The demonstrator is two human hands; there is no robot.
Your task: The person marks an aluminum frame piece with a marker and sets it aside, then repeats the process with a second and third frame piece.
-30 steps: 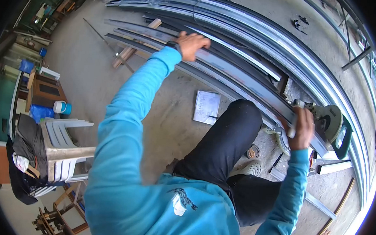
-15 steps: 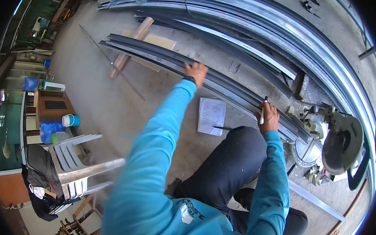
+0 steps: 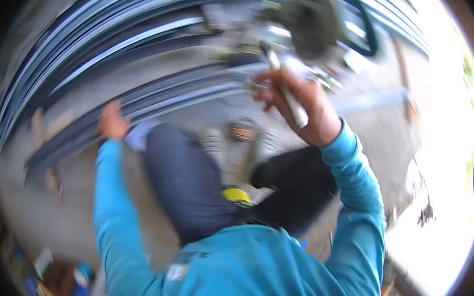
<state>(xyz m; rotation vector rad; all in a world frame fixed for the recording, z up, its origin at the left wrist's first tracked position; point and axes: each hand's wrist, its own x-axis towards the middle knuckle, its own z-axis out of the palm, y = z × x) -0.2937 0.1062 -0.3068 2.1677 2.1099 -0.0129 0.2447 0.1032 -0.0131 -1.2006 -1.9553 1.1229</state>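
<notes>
My right hand (image 3: 310, 106) is raised in front of the miter saw, fingers closed around a white pen (image 3: 294, 109) with a dark upper end. It is clear of the long grey metal profiles (image 3: 153, 97) lying on the floor. Over those profiles, toward their far left part, lies my left hand (image 3: 112, 123), blurred, its fingers stretched out along the metal. The white notebook (image 3: 139, 136) shows beside my left hand, partly hidden behind my knee.
The miter saw (image 3: 315, 28) stands ahead, above my right hand in view. More long metal profiles (image 3: 64, 45) curve across the back left. A yellow-green object (image 3: 237, 196) sits between my legs. A pale metal strip (image 3: 373, 100) lies at right.
My view has swung to the right. My right hand has lifted off the profiles with the pen. My left hand remains at the profiles.
</notes>
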